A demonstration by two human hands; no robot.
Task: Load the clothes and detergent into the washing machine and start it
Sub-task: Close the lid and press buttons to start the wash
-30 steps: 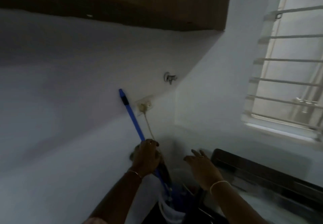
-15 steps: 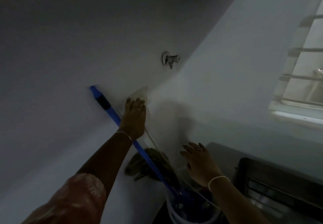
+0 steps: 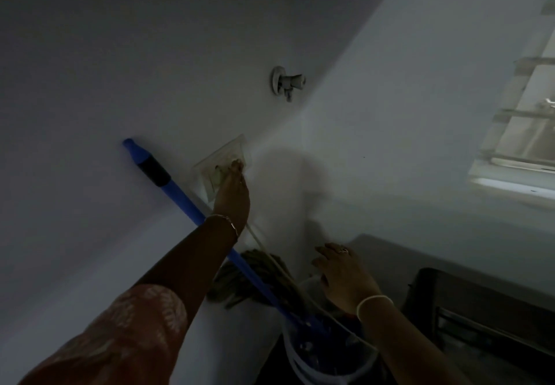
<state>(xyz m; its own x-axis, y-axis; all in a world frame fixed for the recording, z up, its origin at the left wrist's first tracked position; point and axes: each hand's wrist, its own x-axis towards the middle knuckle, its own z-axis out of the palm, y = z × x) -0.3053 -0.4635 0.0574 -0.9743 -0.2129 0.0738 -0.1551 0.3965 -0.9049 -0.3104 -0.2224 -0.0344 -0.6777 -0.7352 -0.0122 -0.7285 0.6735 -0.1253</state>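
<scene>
My left hand (image 3: 232, 195) reaches up to a white socket plate (image 3: 220, 154) on the wall, its fingertips resting on the plate's face. The hand hides whatever it may be pinching there. A pale cord (image 3: 270, 257) drops from the plate towards the lower right. My right hand (image 3: 345, 279) hovers with its fingers spread and holds nothing, just left of the washing machine (image 3: 480, 309). Only the machine's dark top corner shows at the lower right. No clothes or detergent are in view.
A blue mop handle (image 3: 177, 189) leans on the wall under my left arm. Its head (image 3: 240, 282) sits above a white bucket (image 3: 303, 363) in the corner. A wall tap (image 3: 286, 81) is above the socket. A barred window (image 3: 525, 132) is at the right.
My left hand rose from the mop head up to the socket plate and now rests on it. The view moved closer to the wall. My right hand stayed over the bucket.
</scene>
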